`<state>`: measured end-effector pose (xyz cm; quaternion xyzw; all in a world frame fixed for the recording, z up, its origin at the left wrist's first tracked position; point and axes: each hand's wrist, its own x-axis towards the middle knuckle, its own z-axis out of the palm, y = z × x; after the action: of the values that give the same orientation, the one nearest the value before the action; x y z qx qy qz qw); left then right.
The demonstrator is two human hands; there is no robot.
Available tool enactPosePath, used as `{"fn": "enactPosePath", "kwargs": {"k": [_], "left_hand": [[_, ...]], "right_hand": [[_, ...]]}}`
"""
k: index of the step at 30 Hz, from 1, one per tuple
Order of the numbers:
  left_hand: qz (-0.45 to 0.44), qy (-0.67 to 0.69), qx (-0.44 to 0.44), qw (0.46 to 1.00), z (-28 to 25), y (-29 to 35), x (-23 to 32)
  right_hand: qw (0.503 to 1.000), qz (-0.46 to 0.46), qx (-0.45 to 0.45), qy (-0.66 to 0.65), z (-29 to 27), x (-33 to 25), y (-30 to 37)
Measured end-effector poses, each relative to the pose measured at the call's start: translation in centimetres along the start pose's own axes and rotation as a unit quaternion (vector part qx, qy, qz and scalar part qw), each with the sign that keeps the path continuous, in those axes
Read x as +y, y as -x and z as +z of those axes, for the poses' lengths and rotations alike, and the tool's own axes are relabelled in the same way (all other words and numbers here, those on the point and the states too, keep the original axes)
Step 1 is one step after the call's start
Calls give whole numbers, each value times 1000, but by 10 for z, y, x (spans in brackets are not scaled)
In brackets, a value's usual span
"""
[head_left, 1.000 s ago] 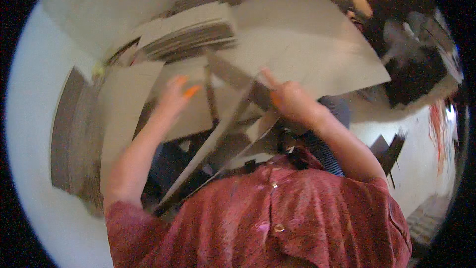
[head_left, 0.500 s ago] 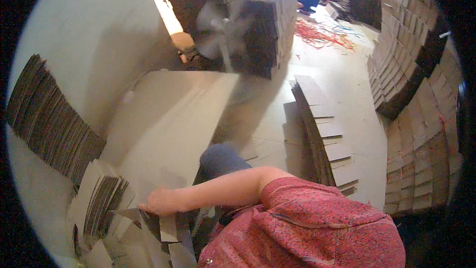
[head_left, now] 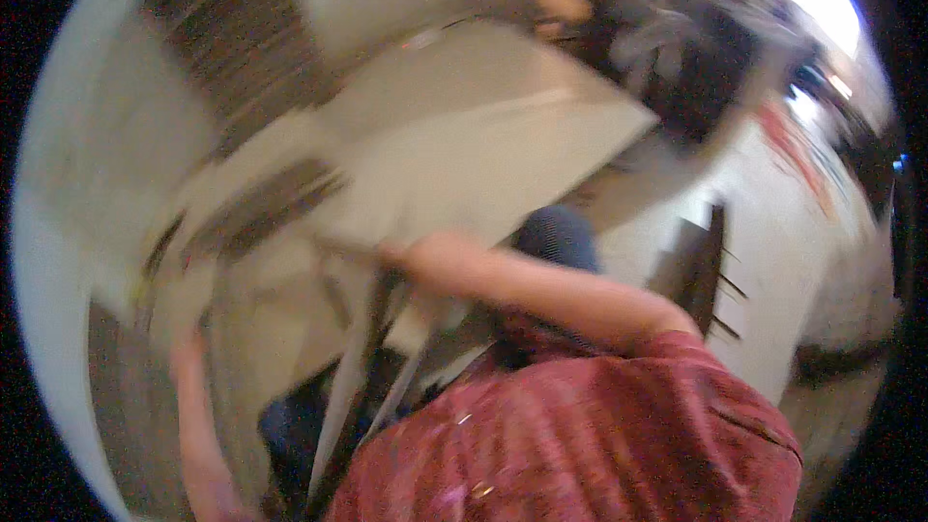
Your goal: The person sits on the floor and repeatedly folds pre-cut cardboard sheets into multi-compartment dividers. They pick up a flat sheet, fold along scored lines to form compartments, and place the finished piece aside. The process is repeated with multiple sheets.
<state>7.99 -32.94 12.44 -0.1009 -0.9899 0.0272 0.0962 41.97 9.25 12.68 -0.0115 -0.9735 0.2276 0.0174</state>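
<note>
The whole picture is smeared by motion. My right hand (head_left: 435,263) reaches across my body and looks closed on the end of a cardboard piece (head_left: 340,247), just over the near edge of a large pale board. Below this hand, long narrow cardboard strips (head_left: 350,377) lean between my knees. At the lower left, my left hand (head_left: 188,346) is beside pale cardboard pieces (head_left: 280,324); its fingers are too blurred to read. A bundle of cardboard with dark edges (head_left: 261,208) stands just beyond both hands.
The large pale board (head_left: 483,145) stretches away in front of me. A tall stack of cardboard (head_left: 232,29) stands at the far left. A fan (head_left: 652,43) is behind the board. To the right, a row of cardboard (head_left: 713,271) sits on the floor, with red strips (head_left: 795,155) beyond.
The view has swung left, so everything appears shifted right and tilted. My left forearm and hand have come into sight at the lower left. My right hand stays at the cardboard pieces.
</note>
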Motion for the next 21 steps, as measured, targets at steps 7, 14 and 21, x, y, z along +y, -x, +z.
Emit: {"fn": "enactPosePath", "kwargs": {"k": [7,14,21], "left_hand": [[199,166,-39,965,-58,30,125],[248,225,-179,925,-64,62,251],[209,359,-247,876,-64,79,269]], "right_hand": [[980,-97,176,-2,-35,-17,74],[974,-89,208,-31,-45,1,55],[974,-39,222,-29,-42,18,64]]}}
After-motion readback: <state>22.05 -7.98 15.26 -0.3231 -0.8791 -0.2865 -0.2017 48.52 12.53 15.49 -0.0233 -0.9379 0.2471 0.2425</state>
